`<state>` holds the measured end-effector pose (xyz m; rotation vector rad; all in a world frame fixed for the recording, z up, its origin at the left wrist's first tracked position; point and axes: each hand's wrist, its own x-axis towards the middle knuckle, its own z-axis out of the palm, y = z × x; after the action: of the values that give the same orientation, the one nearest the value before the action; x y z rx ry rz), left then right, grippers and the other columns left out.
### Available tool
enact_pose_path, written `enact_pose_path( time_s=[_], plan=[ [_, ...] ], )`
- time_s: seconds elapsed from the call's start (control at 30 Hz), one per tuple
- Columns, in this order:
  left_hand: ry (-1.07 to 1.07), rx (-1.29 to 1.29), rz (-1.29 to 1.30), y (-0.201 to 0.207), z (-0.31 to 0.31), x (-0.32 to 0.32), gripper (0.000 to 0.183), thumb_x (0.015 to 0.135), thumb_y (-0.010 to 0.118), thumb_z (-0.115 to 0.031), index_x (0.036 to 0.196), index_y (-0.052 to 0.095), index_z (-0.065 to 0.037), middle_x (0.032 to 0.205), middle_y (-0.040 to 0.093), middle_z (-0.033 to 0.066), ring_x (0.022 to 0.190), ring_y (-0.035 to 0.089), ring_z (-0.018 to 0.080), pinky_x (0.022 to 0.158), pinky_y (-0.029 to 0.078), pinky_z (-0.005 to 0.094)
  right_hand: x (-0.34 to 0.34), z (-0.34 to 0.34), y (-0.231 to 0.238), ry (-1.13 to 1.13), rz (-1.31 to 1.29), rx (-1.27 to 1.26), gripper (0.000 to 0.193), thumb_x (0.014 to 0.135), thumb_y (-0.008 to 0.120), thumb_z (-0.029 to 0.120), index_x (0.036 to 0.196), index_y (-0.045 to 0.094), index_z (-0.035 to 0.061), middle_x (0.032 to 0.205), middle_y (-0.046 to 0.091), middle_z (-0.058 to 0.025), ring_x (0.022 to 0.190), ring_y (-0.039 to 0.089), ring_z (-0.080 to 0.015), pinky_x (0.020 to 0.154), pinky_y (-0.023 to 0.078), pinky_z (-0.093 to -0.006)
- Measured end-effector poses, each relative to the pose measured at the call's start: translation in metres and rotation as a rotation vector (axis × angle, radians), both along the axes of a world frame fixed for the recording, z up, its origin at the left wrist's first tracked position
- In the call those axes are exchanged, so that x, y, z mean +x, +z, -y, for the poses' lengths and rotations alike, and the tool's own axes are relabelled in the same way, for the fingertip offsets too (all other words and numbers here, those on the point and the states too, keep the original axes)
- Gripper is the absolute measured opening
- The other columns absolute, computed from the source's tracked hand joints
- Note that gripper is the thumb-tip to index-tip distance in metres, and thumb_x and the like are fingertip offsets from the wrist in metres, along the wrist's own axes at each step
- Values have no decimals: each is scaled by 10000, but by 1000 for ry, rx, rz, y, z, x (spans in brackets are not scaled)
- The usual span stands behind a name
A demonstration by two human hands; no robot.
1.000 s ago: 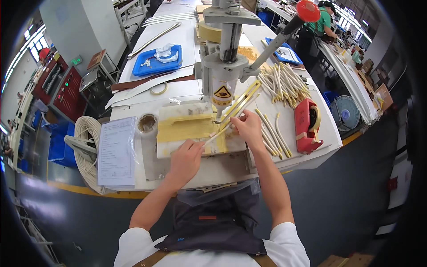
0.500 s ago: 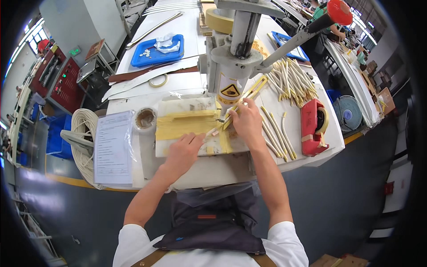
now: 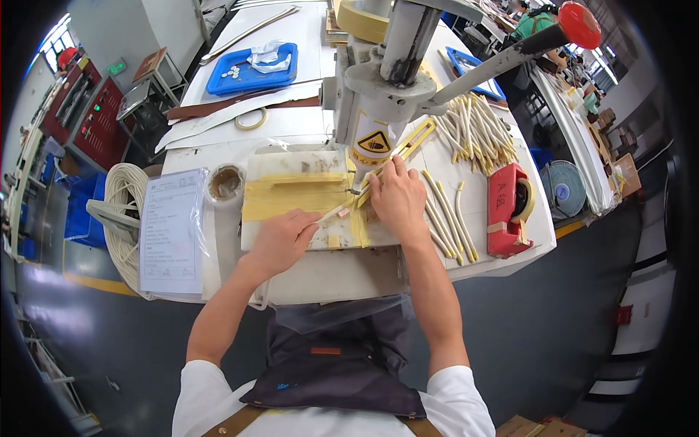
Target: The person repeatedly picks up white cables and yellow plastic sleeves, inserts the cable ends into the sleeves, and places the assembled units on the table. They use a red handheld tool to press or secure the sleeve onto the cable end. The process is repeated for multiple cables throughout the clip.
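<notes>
A grey hand press with a yellow warning sticker stands over a pale work block partly covered in yellow tape. My left hand rests at the block's front, its thumb and fingertips closed on a thin white cord slanting toward the press. Just right of the press foot, my right hand has its fingers curled down at the cord's line, over a long slotted yellow strip; its palm hides what lies beneath. A small pinkish piece lies between my hands.
Right of the block lie several yellow-ended cord pieces, with a larger pile behind and a red tape dispenser beside them. The press lever's red knob juts rightward. On the left are a tape roll, a sleeved sheet and coiled cord.
The whole view has shifted slightly, moving the table a little leftward in the picture. My left hand sits slightly farther from my right hand along the cord. My right hand stays beside the press.
</notes>
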<state>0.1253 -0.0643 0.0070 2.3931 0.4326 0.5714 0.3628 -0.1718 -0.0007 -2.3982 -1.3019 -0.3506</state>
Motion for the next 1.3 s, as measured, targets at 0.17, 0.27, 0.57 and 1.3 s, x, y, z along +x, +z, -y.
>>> enact_pose_path(
  time_s=[0.17,0.27,0.57,1.3],
  plan=[
    [-31,125,-38,-5,-3,3,241,989,597,-149,1182,709,-57,903,691,140,791,671,318,700,529,408,-2,-5,6,-19,-5,-99,472,939,657,352,1309,641,60,1417,542,-277,1033,642,-403,873,496,-496],
    [-41,149,-65,-7,-5,6,285,1008,554,-167,1254,666,-78,957,713,133,825,680,324,706,533,431,-1,-10,10,-32,-22,-140,489,948,645,383,1321,638,66,1430,522,-294,1064,638,-412,906,484,-502],
    [-79,193,-272,2,-5,10,268,1010,545,-183,1247,645,-108,946,729,101,755,677,329,676,516,454,1,-8,8,-38,-22,-180,520,958,622,414,1336,650,58,1458,498,-312,1090,641,-415,935,475,-505],
    [-77,7,-108,0,-10,8,272,994,587,-222,1196,716,-94,840,719,127,757,681,322,694,524,423,36,4,27,93,-496,-26,556,936,659,372,1423,589,114,1396,587,-257,1044,682,-342,937,516,-430]
  ],
)
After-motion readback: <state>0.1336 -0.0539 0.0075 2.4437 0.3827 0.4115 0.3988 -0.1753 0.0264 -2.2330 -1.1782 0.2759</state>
